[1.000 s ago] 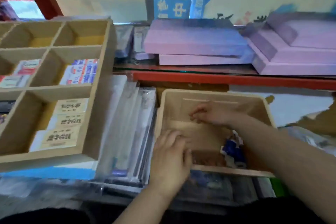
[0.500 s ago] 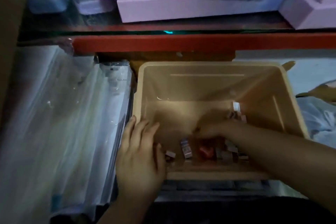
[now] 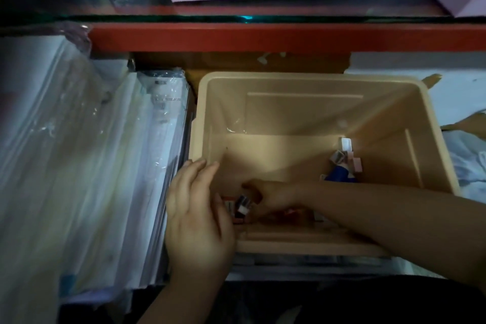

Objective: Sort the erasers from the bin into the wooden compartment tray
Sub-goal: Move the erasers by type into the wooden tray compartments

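Your left hand (image 3: 197,214) lies flat, fingers together, on the bin's (image 3: 315,77) near-left corner. Your right hand (image 3: 267,193) curls over erasers (image 3: 242,206) inside; I can't tell if it grips one.

Open-topped bin (image 3: 302,76), middle and far floor bare from above, left hand (image 3: 197,218) covering the near-left corner, right hand (image 3: 271,193) and forearm crossing the near rim, erasers (image 3: 344,160) crowding the right wall, wrapped packs (image 3: 92,166) just beside the left side, red shelf edge (image 3: 263,37) close behind
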Available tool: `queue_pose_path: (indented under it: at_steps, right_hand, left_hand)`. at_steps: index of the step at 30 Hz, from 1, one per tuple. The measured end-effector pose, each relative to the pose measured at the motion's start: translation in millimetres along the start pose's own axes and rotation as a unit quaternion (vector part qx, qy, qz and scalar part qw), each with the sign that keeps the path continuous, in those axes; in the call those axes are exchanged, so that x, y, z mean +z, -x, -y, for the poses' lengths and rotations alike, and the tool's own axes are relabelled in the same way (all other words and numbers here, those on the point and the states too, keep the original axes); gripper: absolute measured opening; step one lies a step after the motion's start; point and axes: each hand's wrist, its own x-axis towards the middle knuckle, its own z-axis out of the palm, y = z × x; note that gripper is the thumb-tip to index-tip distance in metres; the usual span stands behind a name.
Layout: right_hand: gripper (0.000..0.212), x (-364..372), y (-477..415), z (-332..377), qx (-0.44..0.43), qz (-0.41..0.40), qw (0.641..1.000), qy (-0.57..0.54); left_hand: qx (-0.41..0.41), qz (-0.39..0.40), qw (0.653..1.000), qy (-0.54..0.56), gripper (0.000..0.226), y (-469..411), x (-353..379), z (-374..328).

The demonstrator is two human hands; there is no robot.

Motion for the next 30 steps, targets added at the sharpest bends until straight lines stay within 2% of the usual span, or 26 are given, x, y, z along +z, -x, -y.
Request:
queue_pose_path:
  at_steps: [5,11,14,16,19,23,25,30]
  right_hand:
    - [0.056,13.9,-14.1,17.8,-0.081,-0.008,0.997,-0.009]
    - [0.065,20.5,-22.1,19.6,-0.124,-0.068,0.985,0.098]
    - [0.051,19.4,-21.2,19.2,-0.157,-0.051,0.986,0.036]
    - [0.047,18.5,-18.4,16.7,-0.161,-0.052,0.986,-0.015]
    - [0.042,19.9,-23.8,14.6,-0.159,-0.059,0.985,-0.033]
    - [0.045,21.0,-25.7,14.3,-0.128,-0.056,0.990,0.021]
    - [0.035,23.6,-24.9,13.1,-0.132,-0.052,0.990,0.019]
    - [0.034,34.5,-24.8,20.5,-0.147,-0.079,0.985,0.052]
  left_hand:
    - [0.006,0.003,1.000,-0.014,0.040,0.4,-0.5,-0.2]
    - [0.014,0.009,1.000,-0.013,0.039,-1.1,-1.3,1.1]
    - [0.016,0.008,1.000,-0.004,0.040,1.0,-1.6,2.5]
    - [0.020,0.008,1.000,0.004,0.041,3.2,-2.5,2.2]
    - [0.026,0.011,1.000,0.008,0.042,6.2,-3.2,0.9]
    - [-0.025,0.013,0.999,0.024,0.053,9.4,-3.9,-1.9]
    - [-0.048,0.015,0.998,0.040,0.057,13.5,-3.4,-0.7]
    - [-0.084,-0.001,0.995,0.061,0.054,24.5,-2.5,3.6]
